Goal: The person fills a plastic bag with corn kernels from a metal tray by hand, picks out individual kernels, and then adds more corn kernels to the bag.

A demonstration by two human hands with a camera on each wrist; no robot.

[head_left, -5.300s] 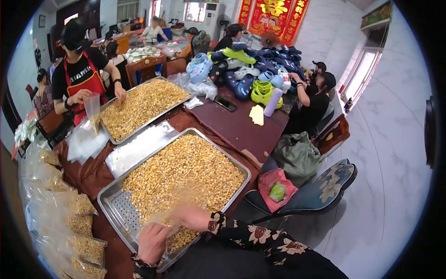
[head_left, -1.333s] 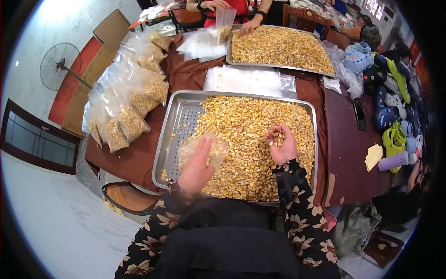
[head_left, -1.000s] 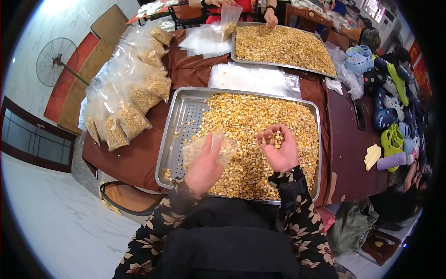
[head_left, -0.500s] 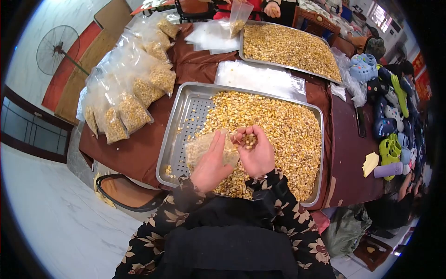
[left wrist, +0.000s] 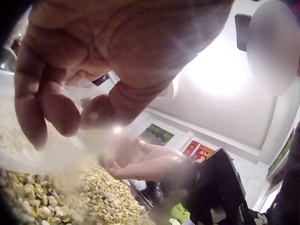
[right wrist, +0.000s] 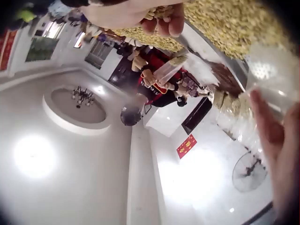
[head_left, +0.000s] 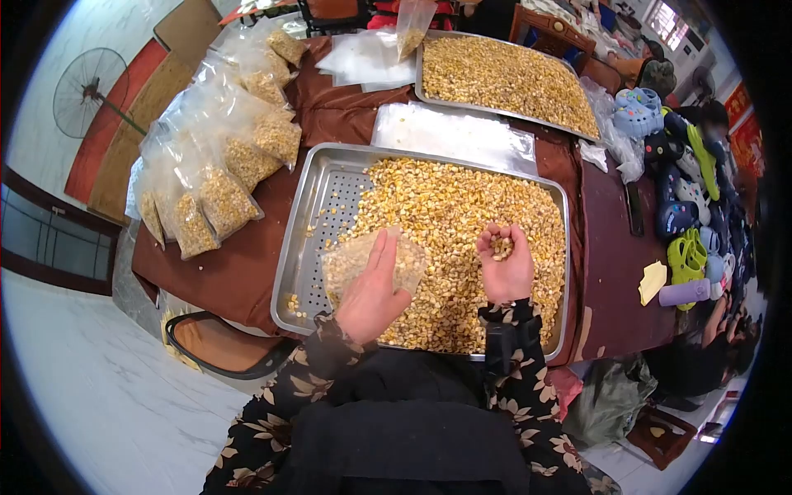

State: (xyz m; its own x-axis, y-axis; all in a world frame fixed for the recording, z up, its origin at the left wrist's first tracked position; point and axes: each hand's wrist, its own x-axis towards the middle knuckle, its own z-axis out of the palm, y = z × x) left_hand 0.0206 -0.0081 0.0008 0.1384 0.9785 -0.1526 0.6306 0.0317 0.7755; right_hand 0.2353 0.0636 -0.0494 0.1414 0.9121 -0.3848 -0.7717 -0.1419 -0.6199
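My left hand (head_left: 369,299) grips a clear plastic bag (head_left: 346,266) over the left part of a metal tray (head_left: 332,188); in the left wrist view the fingers of this hand (left wrist: 108,51) curl at the bag's edge. Kernels show through the plastic. To the right, my right hand (head_left: 509,272) is cupped palm up above the loose yellow kernels (head_left: 462,309), fingers curled round a small handful (head_left: 501,246). The right wrist view shows kernels (right wrist: 160,12) held in this hand (right wrist: 117,14). The two hands are apart.
Filled bags (head_left: 227,202) lie at the left. Behind the tray are flat empty bags (head_left: 454,136) and a second kernel tray (head_left: 503,78). A phone (head_left: 634,209), purple bottle (head_left: 684,293) and heaped clogs (head_left: 685,256) stand right. A chair (head_left: 223,342) is at lower left.
My right hand came left to the bag, then moved back right, with kernels in it. My left hand keeps its grip on the bag. The other person's hands have left the head view.
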